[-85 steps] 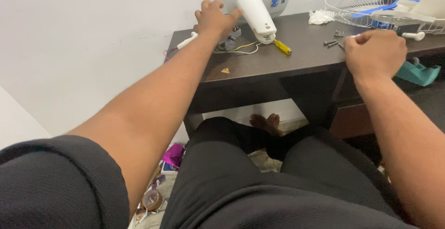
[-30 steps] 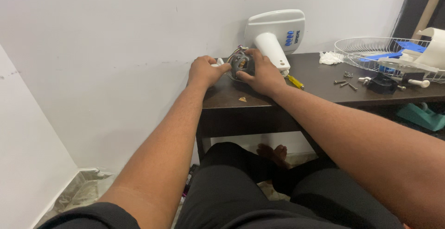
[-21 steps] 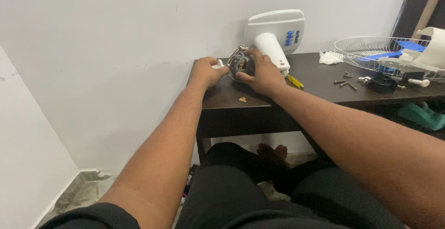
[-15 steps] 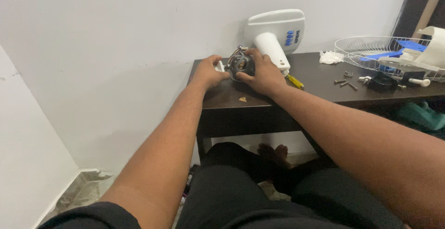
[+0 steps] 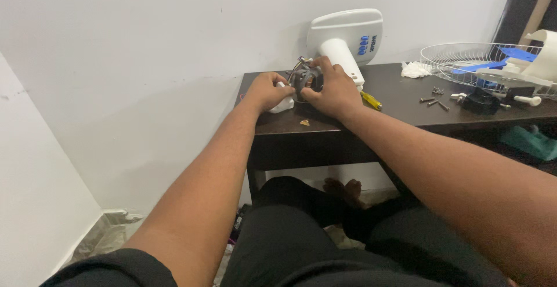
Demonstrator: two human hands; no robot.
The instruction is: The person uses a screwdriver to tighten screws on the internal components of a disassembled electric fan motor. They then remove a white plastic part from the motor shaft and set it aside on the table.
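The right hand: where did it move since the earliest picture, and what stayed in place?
The right hand left the table's right side and came to the dark fan motor, gripping it opposite the left hand. The white fan base, yellow screwdriver, screws and wire guard stayed.

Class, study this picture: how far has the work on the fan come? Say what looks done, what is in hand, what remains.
Done: wire guard off, screws loose on the table. In hand: left hand and right hand grip the motor. Left: motor remains beside the white fan base.

Motor [image 5: 306, 79] on table [image 5: 394, 98], fan base [image 5: 346, 40] behind, screws [image 5: 434, 101] right.
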